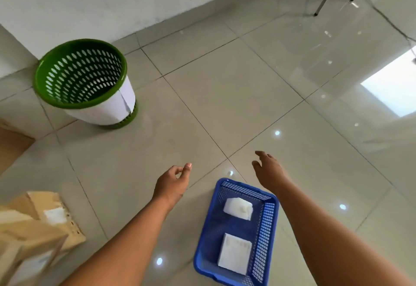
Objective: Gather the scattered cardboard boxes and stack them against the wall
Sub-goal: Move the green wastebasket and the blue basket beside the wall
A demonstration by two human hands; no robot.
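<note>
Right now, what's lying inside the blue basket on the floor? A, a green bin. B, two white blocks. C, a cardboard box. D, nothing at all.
B: the blue basket holds two white blocks, one nearer its far end and one nearer its close end, while the cardboard boxes lie off to the left.

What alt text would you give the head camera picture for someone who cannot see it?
Two bare arms reach over a glossy tiled floor, the left hand and right hand both empty. A blue basket holding two white blocks lies under the right arm; cardboard boxes sit at lower left, a green bin by the wall.
</note>
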